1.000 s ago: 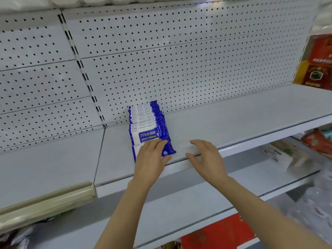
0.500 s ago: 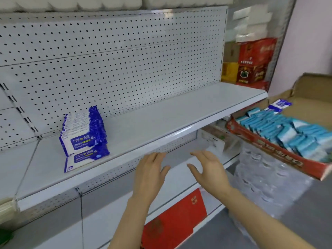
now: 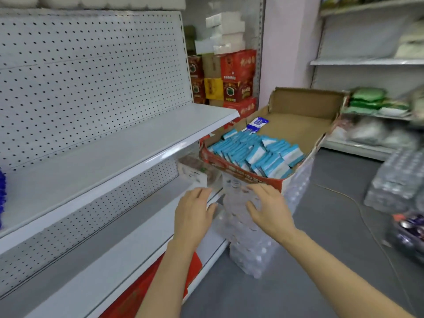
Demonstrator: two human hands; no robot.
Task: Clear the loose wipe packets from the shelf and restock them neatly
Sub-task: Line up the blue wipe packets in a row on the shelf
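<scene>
The white metal shelf (image 3: 119, 143) runs bare along its length; only a sliver of the stacked dark-blue wipe packets (image 3: 2, 196) shows at its far left edge. Beyond the shelf's right end an open cardboard box (image 3: 305, 125) rests on shrink-wrapped water bottles (image 3: 247, 237), its front half packed with light-blue packets (image 3: 254, 152). Both the left hand (image 3: 195, 216) and right hand (image 3: 270, 212) hover below the box's front edge, each grip spread wide and empty. The perch looks soft: tugging the front edge could tip the box and spill packets onto the grey floor (image 3: 321, 249).
</scene>
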